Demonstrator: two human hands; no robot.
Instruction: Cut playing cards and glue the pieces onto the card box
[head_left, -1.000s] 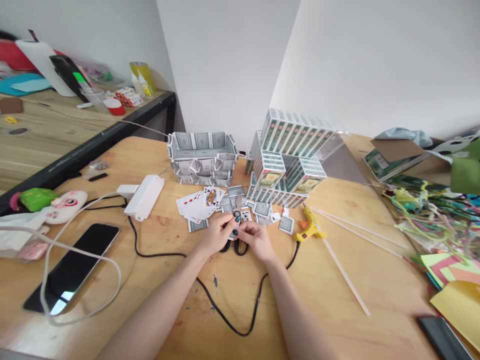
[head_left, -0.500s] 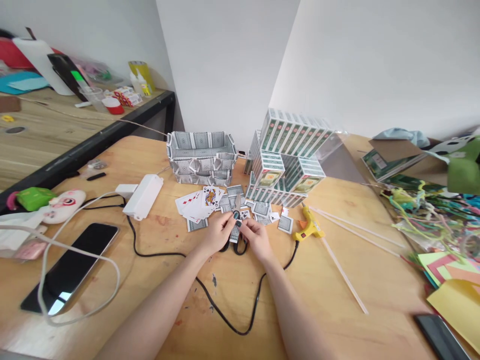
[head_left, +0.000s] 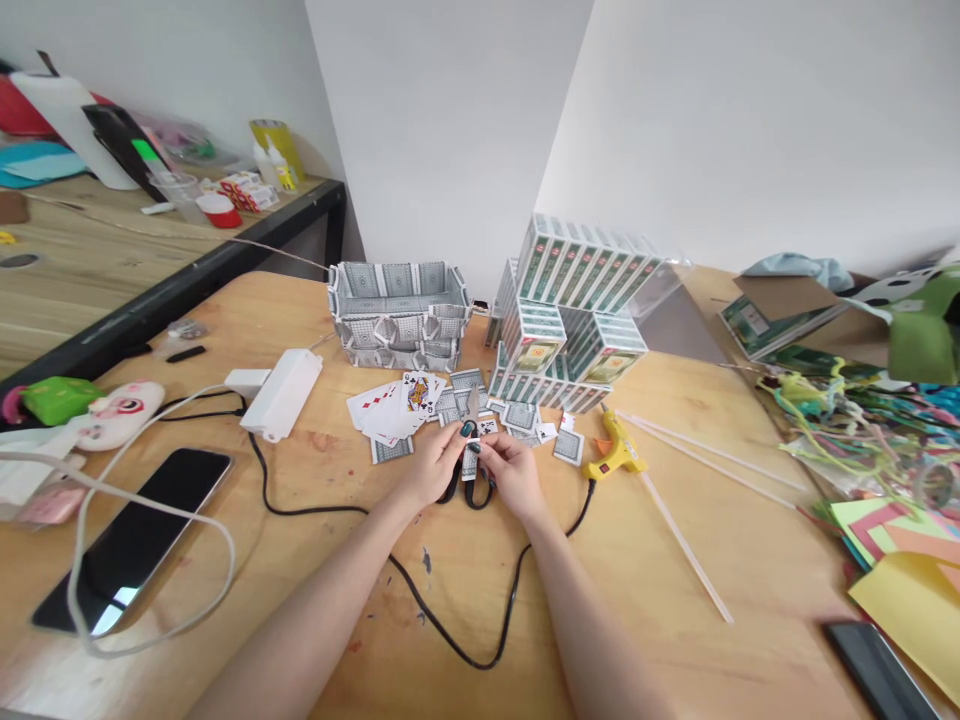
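Gently, the left hand (head_left: 437, 466) and right hand (head_left: 517, 480) pinch a card strip (head_left: 469, 464) between them, fingertips closed on its upper part; likely feather-light, springy and easily creased, it suits an edge grip, over the scissors (head_left: 473, 403) on the tabletop (head_left: 637, 570)

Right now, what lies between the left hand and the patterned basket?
In the head view, fanned face-up playing cards lie between the left hand and the basket.
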